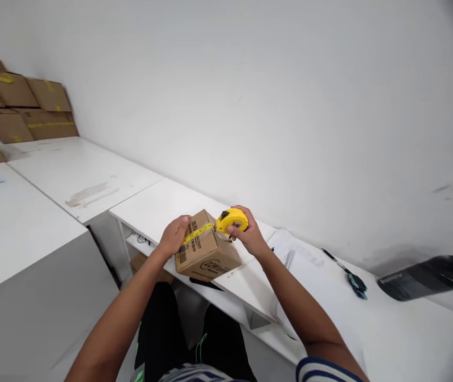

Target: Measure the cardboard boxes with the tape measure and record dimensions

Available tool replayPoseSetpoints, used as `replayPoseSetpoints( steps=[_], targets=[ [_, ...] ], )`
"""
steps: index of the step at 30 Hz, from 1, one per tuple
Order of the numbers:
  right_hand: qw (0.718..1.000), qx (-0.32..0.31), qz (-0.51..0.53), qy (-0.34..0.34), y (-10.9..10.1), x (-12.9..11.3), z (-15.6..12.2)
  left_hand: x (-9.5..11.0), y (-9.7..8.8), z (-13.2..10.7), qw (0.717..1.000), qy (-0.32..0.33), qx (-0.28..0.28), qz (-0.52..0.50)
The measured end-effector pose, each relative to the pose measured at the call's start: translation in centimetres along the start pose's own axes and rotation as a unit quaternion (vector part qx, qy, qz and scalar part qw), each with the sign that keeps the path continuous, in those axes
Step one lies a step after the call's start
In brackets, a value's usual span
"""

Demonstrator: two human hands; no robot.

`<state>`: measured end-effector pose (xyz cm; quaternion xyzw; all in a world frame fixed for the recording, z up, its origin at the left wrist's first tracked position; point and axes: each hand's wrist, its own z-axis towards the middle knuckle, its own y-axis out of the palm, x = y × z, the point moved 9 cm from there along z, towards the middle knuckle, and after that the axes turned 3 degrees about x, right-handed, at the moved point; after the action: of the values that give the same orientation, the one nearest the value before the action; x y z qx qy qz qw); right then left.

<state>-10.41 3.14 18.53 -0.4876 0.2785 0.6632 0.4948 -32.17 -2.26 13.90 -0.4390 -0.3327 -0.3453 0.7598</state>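
Note:
A small brown cardboard box, taped in yellow and printed in black, rests tilted at the front edge of the narrow white shelf top. My left hand grips its left side, the thumb along the top edge. In my right hand is a yellow tape measure with a black button, held against the box's upper right edge. Whether any blade is drawn out along the box cannot be made out.
Several taped cardboard boxes are stacked at the far left against the wall. White papers, a dark pen-like item, a small teal-and-black object and a long black object lie to the right. Open compartments run below the top.

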Motion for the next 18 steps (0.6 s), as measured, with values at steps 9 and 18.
replayPoseSetpoints(
  steps=[9, 18],
  targets=[
    [0.986, -0.095, -0.137, -0.004, 6.4, 0.2, -0.5, -5.4, 3.4, -5.2, 0.947, -0.267, 0.143, -0.112],
    [0.954, -0.214, -0.194, -0.078, 7.6, -1.0, 0.0, -0.1, 6.0, -6.9, 0.942, -0.153, 0.072, -0.291]
  ],
)
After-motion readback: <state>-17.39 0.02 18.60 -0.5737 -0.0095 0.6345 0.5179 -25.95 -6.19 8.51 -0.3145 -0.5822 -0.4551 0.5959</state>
